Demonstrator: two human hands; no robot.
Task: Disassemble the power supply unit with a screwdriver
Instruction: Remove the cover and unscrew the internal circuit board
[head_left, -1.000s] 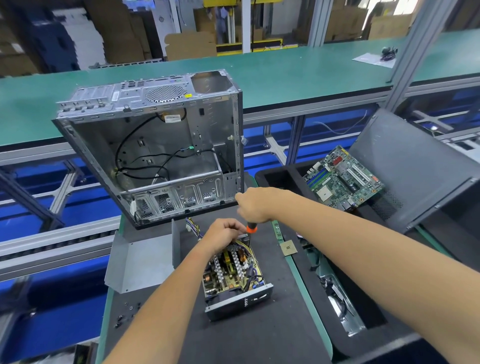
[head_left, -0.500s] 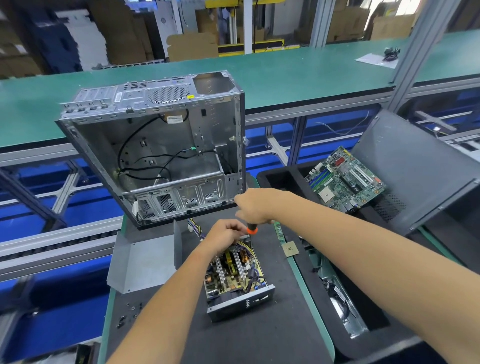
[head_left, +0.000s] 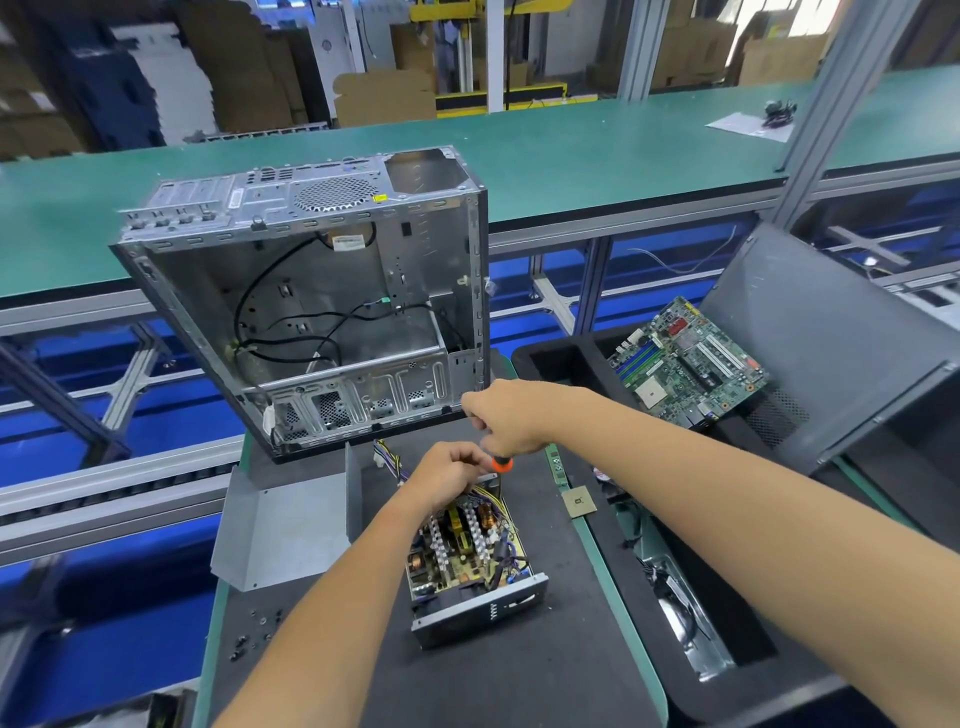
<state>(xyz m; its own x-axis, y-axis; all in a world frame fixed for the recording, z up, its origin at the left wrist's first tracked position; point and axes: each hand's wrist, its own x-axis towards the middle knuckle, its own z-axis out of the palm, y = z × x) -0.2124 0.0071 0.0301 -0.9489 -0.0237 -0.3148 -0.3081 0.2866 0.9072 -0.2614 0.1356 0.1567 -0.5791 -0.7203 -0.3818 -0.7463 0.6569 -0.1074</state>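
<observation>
The power supply unit (head_left: 470, 566) lies open on the tabletop (head_left: 519, 686), just in front of the empty computer case (head_left: 311, 301), its long axis running away from the person. At its far end the right hand (head_left: 511, 415) grasps the orange-collared screwdriver (head_left: 501, 463) from above, shaft pointing down into the unit. The left hand (head_left: 447, 475), just beside and nearer, curls its fingers at that same far edge; whether it pinches anything I cannot tell.
</observation>
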